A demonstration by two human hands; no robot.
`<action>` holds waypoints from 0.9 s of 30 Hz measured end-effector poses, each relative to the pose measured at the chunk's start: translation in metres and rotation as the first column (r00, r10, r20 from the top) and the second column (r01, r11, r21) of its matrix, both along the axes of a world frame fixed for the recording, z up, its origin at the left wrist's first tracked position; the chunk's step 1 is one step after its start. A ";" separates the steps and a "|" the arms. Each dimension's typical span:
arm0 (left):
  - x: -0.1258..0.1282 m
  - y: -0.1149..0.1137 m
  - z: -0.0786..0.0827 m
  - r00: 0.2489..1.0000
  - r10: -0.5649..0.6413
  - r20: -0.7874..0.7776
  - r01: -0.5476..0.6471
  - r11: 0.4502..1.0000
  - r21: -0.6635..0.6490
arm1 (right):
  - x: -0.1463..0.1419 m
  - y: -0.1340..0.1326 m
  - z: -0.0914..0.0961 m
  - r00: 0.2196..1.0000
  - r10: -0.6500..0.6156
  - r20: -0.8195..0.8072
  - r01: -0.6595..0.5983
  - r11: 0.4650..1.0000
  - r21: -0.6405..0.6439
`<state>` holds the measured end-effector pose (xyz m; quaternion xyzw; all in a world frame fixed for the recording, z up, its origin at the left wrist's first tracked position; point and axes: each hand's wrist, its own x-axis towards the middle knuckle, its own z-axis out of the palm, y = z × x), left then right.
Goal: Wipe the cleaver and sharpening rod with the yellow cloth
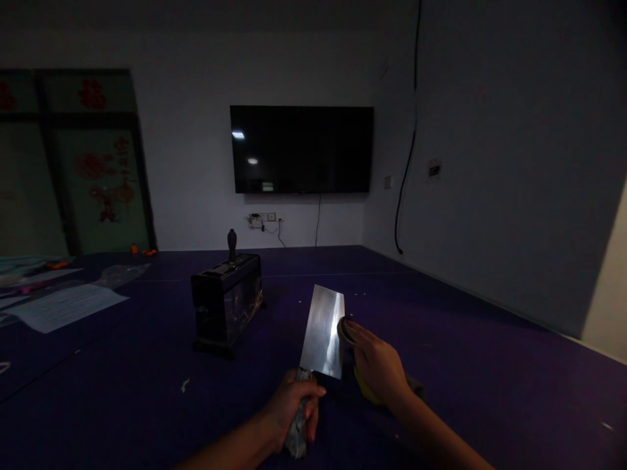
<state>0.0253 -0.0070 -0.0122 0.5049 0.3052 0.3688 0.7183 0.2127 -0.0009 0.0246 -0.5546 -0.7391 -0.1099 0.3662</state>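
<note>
A cleaver [321,329] with a broad shiny blade points up and away from me, its worn, mottled handle in the closed fingers of my left hand [296,405]. Against the blade's right edge, my right hand [375,359] presses a dark cloth with a yellow-green border [366,386]. Part of that cloth hangs below the palm, and the hand hides the rest. Left of the cleaver stands a black knife block [228,300] with one dark handle sticking up from its top.
Papers [68,305] and clear plastic [120,274] lie at the left on the dark purple surface [147,391]. Small orange items [142,250] sit near the back left. A television [301,150] hangs on the far wall, and a black cable [406,170] runs down the right wall.
</note>
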 end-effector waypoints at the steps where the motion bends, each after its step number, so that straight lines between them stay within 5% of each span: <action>1: 0.000 0.001 0.000 1.000 -0.002 -0.004 0.002 1.000 0.001 | 0.000 0.000 0.000 1.000 0.005 0.009 -0.005 1.000 -0.009; 27: 0.000 0.000 0.001 0.996 0.085 -0.028 -0.085 0.996 -0.017 | -0.005 -0.005 0.003 0.986 0.144 0.084 -0.141 0.989 -0.035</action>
